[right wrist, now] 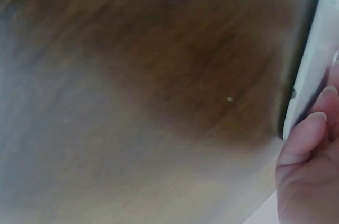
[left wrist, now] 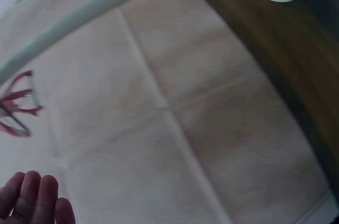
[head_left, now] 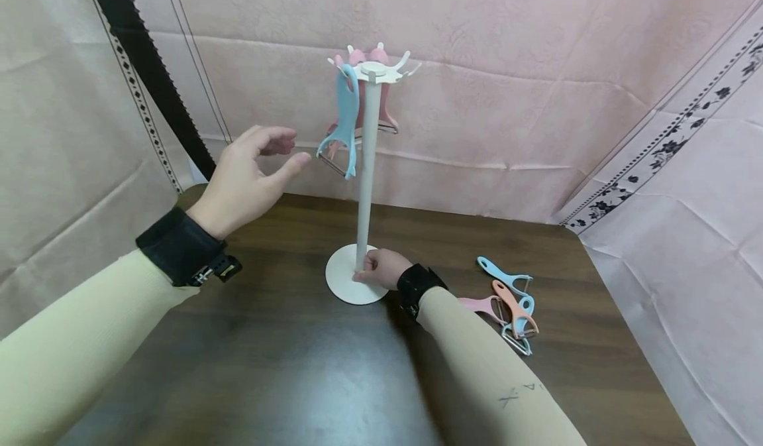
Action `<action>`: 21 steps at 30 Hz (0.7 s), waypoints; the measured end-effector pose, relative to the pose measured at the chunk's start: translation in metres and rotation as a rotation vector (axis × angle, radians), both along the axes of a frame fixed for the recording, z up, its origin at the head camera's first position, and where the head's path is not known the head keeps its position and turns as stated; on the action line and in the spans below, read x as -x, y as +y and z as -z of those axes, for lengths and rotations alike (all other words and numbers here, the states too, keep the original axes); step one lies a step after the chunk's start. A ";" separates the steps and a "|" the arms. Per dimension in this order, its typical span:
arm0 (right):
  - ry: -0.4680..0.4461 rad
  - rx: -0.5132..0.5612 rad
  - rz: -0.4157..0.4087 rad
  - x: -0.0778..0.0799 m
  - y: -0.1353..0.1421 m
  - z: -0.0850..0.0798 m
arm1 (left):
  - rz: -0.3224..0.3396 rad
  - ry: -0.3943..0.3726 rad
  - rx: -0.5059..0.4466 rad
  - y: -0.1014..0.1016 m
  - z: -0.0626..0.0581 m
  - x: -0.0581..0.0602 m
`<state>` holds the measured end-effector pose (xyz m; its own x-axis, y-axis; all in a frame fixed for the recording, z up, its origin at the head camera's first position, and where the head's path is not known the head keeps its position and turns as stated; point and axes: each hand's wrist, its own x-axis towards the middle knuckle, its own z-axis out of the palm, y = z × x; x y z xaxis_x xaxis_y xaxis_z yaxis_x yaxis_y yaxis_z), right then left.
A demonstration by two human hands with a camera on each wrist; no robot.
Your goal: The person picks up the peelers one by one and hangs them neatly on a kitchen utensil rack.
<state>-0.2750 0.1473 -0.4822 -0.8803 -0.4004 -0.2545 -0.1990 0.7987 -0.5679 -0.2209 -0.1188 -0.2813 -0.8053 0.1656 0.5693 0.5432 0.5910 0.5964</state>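
A white stand with a round base and a ring of hooks stands upright on the table. From its hooks hang a blue peeler at the front left and several pink peelers behind. Left of the blue peeler, my left hand is raised with thumb and fingers apart, holding nothing. Its fingertips show in the left wrist view, below the pink peelers. Down at the base, my right hand holds the stand near the foot of the pole. The right wrist view shows the thumb by the base's edge.
A loose pile of peelers, with a blue peeler, an orange peeler and a pink peeler, lies on the brown table beyond my right forearm. Pale cloth hangs behind the table and along both sides.
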 end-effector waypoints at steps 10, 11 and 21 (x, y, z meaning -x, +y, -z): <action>-0.026 0.028 0.027 -0.013 0.015 -0.019 | 0.011 -0.119 0.058 -0.010 0.056 0.013; -0.033 0.039 0.035 -0.013 0.019 -0.021 | 0.018 -0.140 0.075 -0.009 0.062 0.013; -0.039 -0.049 0.064 -0.014 0.091 -0.045 | 0.123 -0.402 0.251 0.020 0.111 0.016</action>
